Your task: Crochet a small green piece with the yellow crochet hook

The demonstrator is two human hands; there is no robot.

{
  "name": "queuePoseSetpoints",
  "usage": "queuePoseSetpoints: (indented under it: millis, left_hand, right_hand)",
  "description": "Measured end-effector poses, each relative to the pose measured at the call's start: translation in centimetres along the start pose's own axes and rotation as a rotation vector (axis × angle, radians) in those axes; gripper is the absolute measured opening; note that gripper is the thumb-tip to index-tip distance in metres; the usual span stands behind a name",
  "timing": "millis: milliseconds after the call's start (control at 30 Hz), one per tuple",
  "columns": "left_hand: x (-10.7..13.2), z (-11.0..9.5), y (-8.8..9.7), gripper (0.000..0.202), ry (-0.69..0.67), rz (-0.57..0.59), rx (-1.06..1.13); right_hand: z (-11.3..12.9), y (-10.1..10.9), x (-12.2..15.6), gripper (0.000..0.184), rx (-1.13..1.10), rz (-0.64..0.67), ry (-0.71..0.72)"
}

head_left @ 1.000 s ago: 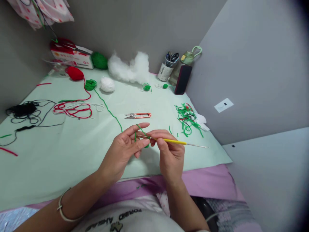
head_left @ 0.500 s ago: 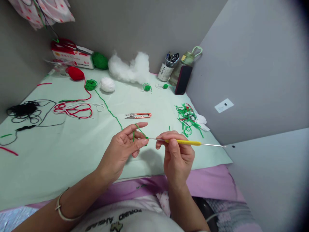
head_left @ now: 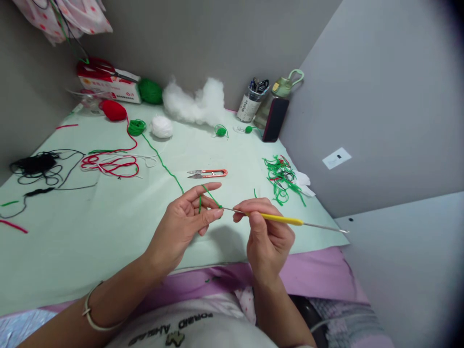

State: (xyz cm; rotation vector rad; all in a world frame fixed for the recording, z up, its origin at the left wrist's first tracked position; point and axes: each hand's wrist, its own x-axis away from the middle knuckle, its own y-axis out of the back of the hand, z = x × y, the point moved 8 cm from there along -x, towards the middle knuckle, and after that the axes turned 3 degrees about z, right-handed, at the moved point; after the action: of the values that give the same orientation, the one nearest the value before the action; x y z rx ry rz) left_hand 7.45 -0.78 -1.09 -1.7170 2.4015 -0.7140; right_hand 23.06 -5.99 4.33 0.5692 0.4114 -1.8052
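Green yarn (head_left: 211, 195) runs over the raised index finger of my left hand (head_left: 186, 215). That hand's thumb and another finger pinch a small bit of green yarn work, mostly hidden by the fingertips. My right hand (head_left: 267, 237) is closed around a crochet hook (head_left: 281, 219) with a yellow handle and a metal tip at each end. The hook's left tip meets the yarn at my left fingertips; its other end points right and slightly down. From my left hand the strand leads back to a green yarn bundle (head_left: 137, 127). Orange-handled thread snips (head_left: 207, 173) lie just beyond my hands.
At the back sit a red yarn ball (head_left: 114, 110), a white yarn ball (head_left: 161, 126), white stuffing (head_left: 195, 104) and a box (head_left: 108, 84). To the right are a phone (head_left: 276, 120), a bottle (head_left: 282, 89) and yarn scraps (head_left: 281, 179). Black yarn (head_left: 36, 164) lies left.
The crochet hook has tilted, its right end dropping and shifting a little to the right. My right hand has turned slightly with it. My left hand is almost unmoved.
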Motion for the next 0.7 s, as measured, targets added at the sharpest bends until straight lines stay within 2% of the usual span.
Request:
queuePoseSetpoints:
  millis: [133, 367, 567, 700]
  left_hand:
    - [0.1, -0.4, 0.1, 0.056, -0.033, -0.020, -0.053]
    - [0.4, -1.5, -0.2, 0.077, -0.061, -0.038, -0.171]
    - [0.2, -1.5, -0.3, 0.090, -0.013, 0.052, -0.213]
    - [0.0, -0.7, -0.9, 0.089, 0.055, 0.106, -0.074]
  right_hand:
    - [0.4, 0.0, 0.0, 0.018, 0.071, 0.016, 0.027]
    - [1.7, -0.2, 0.2, 0.023, 0.199, 0.130, 0.144]
    - [1.0, -0.3, -0.2, 0.021, 0.118, 0.172, 0.060]
    - [0.1, -0.7, 0.0, 0.018, 0.035, 0.161, 0.043]
